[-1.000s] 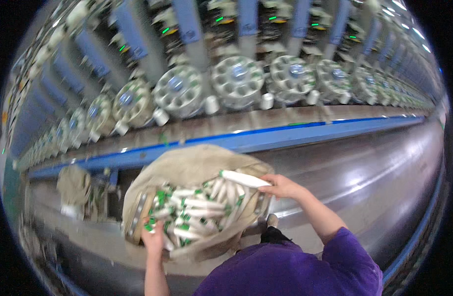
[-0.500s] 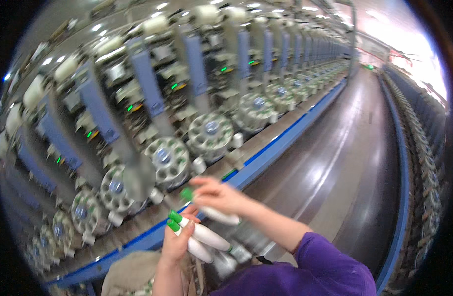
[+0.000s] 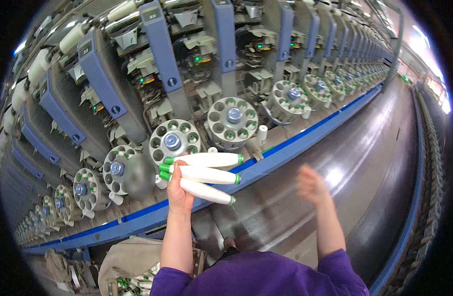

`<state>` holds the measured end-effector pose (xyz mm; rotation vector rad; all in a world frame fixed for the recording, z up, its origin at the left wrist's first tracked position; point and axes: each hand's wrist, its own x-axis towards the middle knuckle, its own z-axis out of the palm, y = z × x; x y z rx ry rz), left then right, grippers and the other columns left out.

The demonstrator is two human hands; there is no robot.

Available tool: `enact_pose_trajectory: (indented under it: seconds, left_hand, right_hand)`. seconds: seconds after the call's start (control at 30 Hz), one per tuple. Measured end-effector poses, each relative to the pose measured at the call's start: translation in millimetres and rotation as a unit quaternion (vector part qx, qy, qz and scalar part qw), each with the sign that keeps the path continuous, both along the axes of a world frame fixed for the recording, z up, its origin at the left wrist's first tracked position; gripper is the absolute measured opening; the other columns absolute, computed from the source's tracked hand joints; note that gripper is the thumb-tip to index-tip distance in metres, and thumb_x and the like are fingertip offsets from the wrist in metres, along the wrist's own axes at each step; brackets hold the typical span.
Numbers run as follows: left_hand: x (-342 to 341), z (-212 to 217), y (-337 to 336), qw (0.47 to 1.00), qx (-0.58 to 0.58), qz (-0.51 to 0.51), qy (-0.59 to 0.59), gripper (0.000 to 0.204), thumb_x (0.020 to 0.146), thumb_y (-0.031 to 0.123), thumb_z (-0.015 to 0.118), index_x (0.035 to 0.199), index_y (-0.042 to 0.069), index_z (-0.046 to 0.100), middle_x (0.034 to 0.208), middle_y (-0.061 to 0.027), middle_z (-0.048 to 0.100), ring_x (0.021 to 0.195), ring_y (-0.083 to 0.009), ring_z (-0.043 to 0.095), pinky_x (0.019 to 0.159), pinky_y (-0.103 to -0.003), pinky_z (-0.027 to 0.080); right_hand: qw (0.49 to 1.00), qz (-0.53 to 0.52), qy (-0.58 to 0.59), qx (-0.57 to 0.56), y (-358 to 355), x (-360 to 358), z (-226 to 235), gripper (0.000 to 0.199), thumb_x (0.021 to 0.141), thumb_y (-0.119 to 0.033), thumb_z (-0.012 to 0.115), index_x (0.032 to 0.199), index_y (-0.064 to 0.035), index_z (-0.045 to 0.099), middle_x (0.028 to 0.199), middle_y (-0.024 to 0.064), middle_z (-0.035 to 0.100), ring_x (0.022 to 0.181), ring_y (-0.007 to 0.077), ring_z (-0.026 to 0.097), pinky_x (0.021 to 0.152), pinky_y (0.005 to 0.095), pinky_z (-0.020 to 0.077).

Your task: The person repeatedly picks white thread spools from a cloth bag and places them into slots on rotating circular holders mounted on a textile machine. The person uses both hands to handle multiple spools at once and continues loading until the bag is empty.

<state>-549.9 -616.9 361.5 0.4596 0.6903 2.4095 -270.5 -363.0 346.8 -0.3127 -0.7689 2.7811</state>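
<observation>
My left hand is closed round three yarn bobbins, gripping them near their green ends. They fan out to the right, white and tapered, with green tips. From those tips a thin loose thread trails toward the right. Well apart from the bobbins, my right hand is over the aisle with its fingers curled in. Motion blurs it, and whatever it may hold does not show. Just beyond the bobbins stands a round magazine with pockets, some holding green-tipped bobbins.
A row of winding units with blue panels and more round magazines runs along the left. A blue rail edges the machine. Below, a cloth-lined container holds several bobbins. The shiny aisle floor stretches away right.
The third bobbin, earlier at my right hand, is now in my left hand with the other two. My right hand has swung away to the right; my left hand has risen.
</observation>
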Motion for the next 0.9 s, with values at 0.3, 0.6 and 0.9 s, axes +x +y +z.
enact_pose_trajectory:
  seconds: [0.3,0.6,0.9]
  left_hand:
    - [-55,2,31,0.998,-0.053,0.023,-0.004,0.024,0.092,0.028,0.05,0.101,0.006,0.056,0.128,-0.0107,0.047,0.117,-0.0259,0.045,0.101,-0.043,0.035]
    - [-93,-15,51,0.988,-0.073,0.111,-0.077,0.029,0.093,0.035,0.048,0.098,0.008,0.058,0.122,-0.0115,0.051,0.112,-0.0275,0.048,0.096,-0.044,0.04]
    - [-101,-13,130,0.976,-0.07,0.203,-0.042,0.03,0.094,0.034,0.045,0.101,0.007,0.057,0.125,-0.0103,0.049,0.116,-0.0261,0.045,0.1,-0.043,0.036]
  right_hand:
    - [0.961,0.056,-0.049,0.266,13,-154,4,0.063,0.085,-0.056,0.051,0.132,-0.0153,0.04,0.057,-0.0078,0.034,0.044,0.004,0.027,0.039,0.0199,0.0201]
    - [0.975,0.085,-0.071,0.194,77,-258,-58,0.026,0.089,-0.035,0.053,0.076,-0.0127,0.051,0.054,-0.0037,0.039,0.047,0.0089,0.039,0.043,0.0279,0.0353]
    - [0.95,0.137,-0.17,0.225,180,-305,-41,0.04,0.092,-0.042,0.045,0.108,-0.006,0.053,0.052,-0.0068,0.037,0.042,0.0065,0.036,0.038,0.0229,0.0318]
